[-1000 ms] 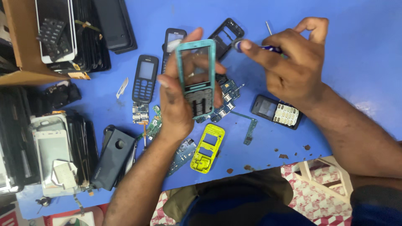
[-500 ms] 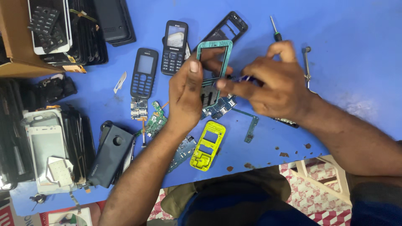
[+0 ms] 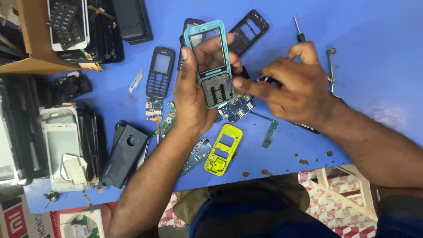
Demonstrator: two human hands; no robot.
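Blue worktop (image 3: 379,26) fills the frame, its near edge running along the bottom centre. Near that edge lies a yellow phone frame (image 3: 224,149). Above it, the left hand (image 3: 191,94) is closed around a teal phone front housing (image 3: 209,61), now held higher than half a second ago. The right hand (image 3: 293,86), fingers pinched on a small blue-handled tool (image 3: 263,79), has closed onto the housing's lower right edge. Beyond, a black keypad phone (image 3: 160,72) and screwdriver (image 3: 298,30) lie. Open room remains at upper right.
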